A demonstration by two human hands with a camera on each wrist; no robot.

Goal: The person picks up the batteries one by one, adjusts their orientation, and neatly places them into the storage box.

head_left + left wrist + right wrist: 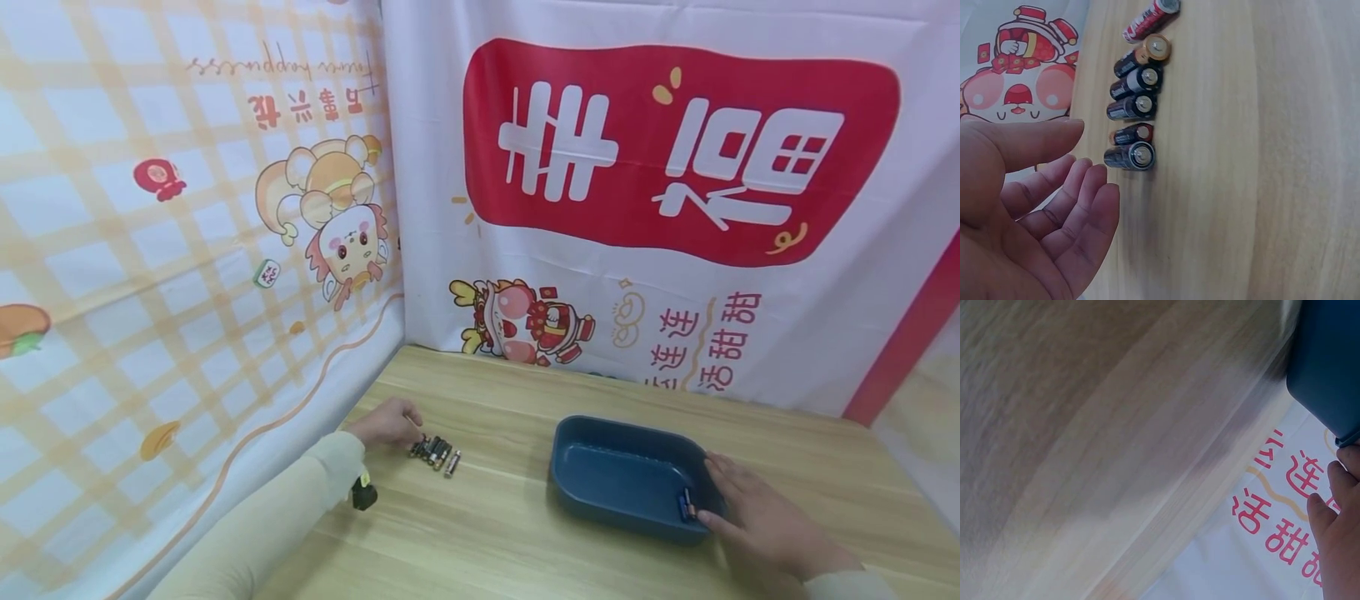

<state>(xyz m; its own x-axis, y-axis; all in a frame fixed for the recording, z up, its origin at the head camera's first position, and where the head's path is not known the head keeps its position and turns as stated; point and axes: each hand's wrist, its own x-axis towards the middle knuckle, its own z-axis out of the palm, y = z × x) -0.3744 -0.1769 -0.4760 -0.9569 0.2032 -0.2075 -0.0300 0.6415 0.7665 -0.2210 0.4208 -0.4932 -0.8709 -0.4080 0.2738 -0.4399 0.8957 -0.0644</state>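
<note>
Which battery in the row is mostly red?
The end battery, farthest from the left hand; the other batteries in the row have mainly dark sides.

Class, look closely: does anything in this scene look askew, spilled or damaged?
The back cloth hangs sideways, its large characters lying on their side; the left cloth's cartoon is upside down. No spill or damage shows around the batteries or blue box.

A battery row (441,453) lies left of the bin (611,483).

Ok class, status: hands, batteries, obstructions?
Left hand empty, beside battery row. Right hand touching blue tub. Batteries also inside tub. Nothing visible between row and tub.
</note>
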